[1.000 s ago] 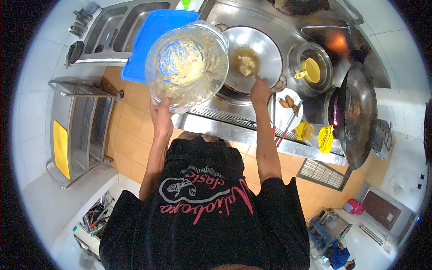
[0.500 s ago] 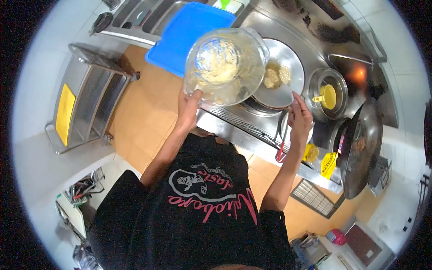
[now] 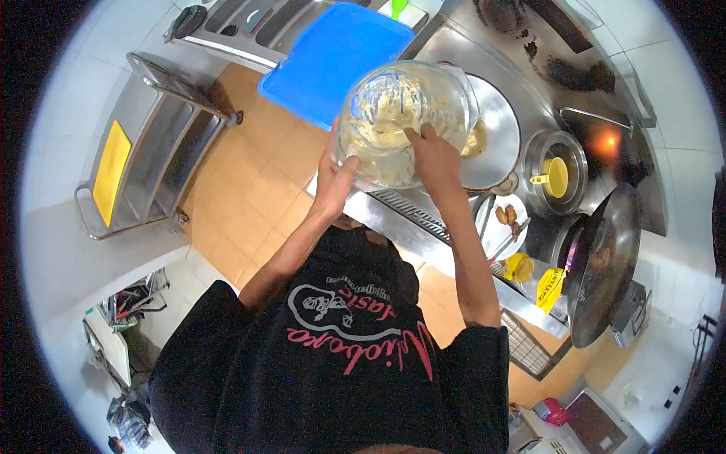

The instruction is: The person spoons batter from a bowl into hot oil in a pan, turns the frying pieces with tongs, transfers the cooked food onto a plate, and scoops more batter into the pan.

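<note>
My left hand [image 3: 336, 178] grips the near left rim of a large clear glass bowl [image 3: 442, 87], its thumb over the edge. Pale yellow batter [image 3: 393, 110] coats the inside in smears. My right hand [image 3: 437, 159] reaches into the near right side of the bowl with its fingers bent together; what they hold, if anything, is hard to make out against the batter. Just right of the bowl, partly hidden by it, is a wide metal pan [image 3: 499, 117] on the stove. A pale golden piece of food [image 3: 475, 141] in the pan shows past the bowl's edge.
A white plate [image 3: 499, 240] holds brown fried pieces [image 3: 508, 218] and tongs. To the right are a yellow cup [image 3: 556, 177] in metal basins, a yellow packet [image 3: 550, 290] and a large dark wok [image 3: 605, 265]. A blue board [image 3: 333, 60] lies left of the stove.
My right hand has moved left from the pan's near edge into the bowl. The bowl has shifted slightly right, covering more of the pan, and the plate of fried pieces has come into view.
</note>
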`<state>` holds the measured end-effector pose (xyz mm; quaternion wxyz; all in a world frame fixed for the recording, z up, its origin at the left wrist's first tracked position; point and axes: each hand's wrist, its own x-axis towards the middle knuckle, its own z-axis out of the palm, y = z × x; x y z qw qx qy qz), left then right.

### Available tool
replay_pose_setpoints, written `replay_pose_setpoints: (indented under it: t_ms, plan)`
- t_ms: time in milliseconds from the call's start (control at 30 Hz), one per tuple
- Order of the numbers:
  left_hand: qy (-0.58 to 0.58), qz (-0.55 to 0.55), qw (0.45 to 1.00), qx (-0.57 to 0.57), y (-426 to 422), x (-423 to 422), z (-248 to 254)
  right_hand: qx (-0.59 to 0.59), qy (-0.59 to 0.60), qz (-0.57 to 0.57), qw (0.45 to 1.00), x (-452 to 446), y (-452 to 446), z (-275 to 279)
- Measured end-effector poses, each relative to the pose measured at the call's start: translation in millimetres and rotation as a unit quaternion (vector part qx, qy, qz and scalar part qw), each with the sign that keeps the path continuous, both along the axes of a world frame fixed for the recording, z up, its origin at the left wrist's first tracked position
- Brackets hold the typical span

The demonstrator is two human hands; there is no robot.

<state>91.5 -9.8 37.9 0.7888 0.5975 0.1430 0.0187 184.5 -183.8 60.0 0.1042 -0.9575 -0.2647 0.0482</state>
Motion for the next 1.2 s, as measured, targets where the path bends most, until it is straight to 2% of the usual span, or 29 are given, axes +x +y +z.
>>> replay_pose_setpoints:
  t_ms: [67, 100, 167, 267, 300, 367, 467, 600, 667, 800, 900, 967, 1000, 1067, 1200]
  plan:
    - [0.026, 0.005, 0.998, -0.049, -2.7, 1.9, 11.7, 0.001, -0.074, 0.019, 0.997, -2.6, -7.0, -3.1]
    - [0.027, 0.004, 0.998, -0.05, -2.5, 2.1, 11.7, 0.0, -0.073, 0.018, 0.997, -1.3, -6.3, 3.9]
    - [0.032, 0.0, 0.999, -0.041, -1.9, 1.4, 11.5, -0.002, -0.084, -0.104, 0.991, 2.5, -3.6, 23.9]
    - [0.016, 0.019, 1.0, -0.011, -5.1, 1.4, 17.6, -0.062, -0.078, -0.113, 0.989, 3.1, -1.9, 8.3]
    - [0.015, 0.021, 1.0, -0.011, -4.8, 3.0, 18.5, -0.062, -0.08, -0.112, 0.989, 1.4, -2.8, 6.9]
    - [0.005, 0.012, 1.0, -0.021, -3.1, 1.5, 17.7, -0.078, -0.045, -0.032, 0.995, -10.3, -5.0, 4.7]
    - [-0.02, 0.015, 0.999, 0.021, 2.6, 1.2, -3.3, -0.049, -0.09, -0.069, 0.992, -9.4, -3.8, 18.3]
    - [0.016, 0.001, 1.0, -0.025, 0.9, 1.4, 23.2, -0.006, -0.095, -0.092, 0.991, 1.3, 0.4, 20.5]
    - [-0.001, 0.012, 1.0, -0.002, 1.0, 2.3, 17.1, -0.026, -0.035, -0.024, 0.999, -6.1, 3.5, 9.0]
    - [-0.001, 0.01, 0.999, 0.039, 5.3, 1.1, -2.9, 0.0, -0.07, -0.051, 0.996, -1.6, 5.1, 12.7]
    - [0.001, -0.001, 1.0, -0.022, 3.0, 1.7, 16.4, 0.046, -0.09, -0.086, 0.991, 7.5, 8.3, 26.8]
    - [0.024, -0.005, 0.998, -0.061, 1.6, 2.4, 26.5, -0.015, -0.056, 0.0, 0.998, 3.7, 7.5, 18.5]
    - [0.026, -0.004, 0.998, -0.061, 1.5, 1.1, 19.8, -0.015, -0.054, 0.002, 0.998, 1.5, 6.4, 17.4]
    - [0.001, 0.012, 1.0, 0.01, 3.4, 5.4, 0.9, -0.023, -0.136, -0.002, 0.99, 3.1, 5.1, 17.2]
    - [0.001, -0.001, 1.0, -0.017, 1.6, 1.5, 3.8, 0.014, -0.175, -0.093, 0.98, 21.9, 11.2, 42.9]
